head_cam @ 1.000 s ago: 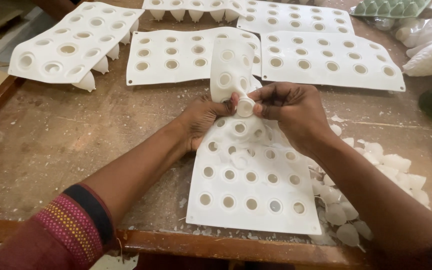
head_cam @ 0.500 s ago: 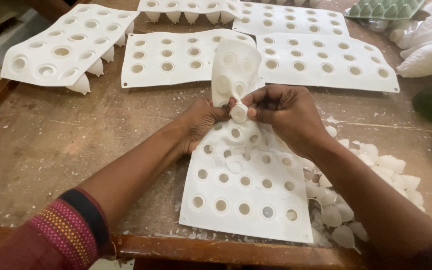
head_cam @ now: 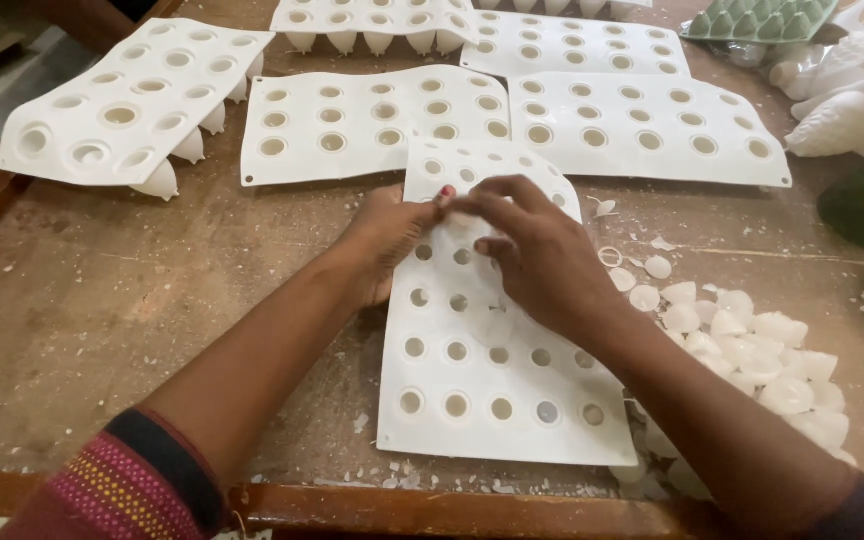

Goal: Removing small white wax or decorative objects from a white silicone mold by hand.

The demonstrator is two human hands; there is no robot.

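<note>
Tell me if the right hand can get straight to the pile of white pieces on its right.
Probably yes. The right hand rests on the white mould, and the pile of white pieces lies on the open table just to its right, with nothing standing between them. It would have to leave the mould first.

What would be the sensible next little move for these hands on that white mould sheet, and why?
Probably press up from under the next cavity and pop its piece out. Both the left hand and right hand pinch the white mould sheet near its far end, loose white cast pieces lie piled to its right, and some holes nearer the table edge look filled.
</note>
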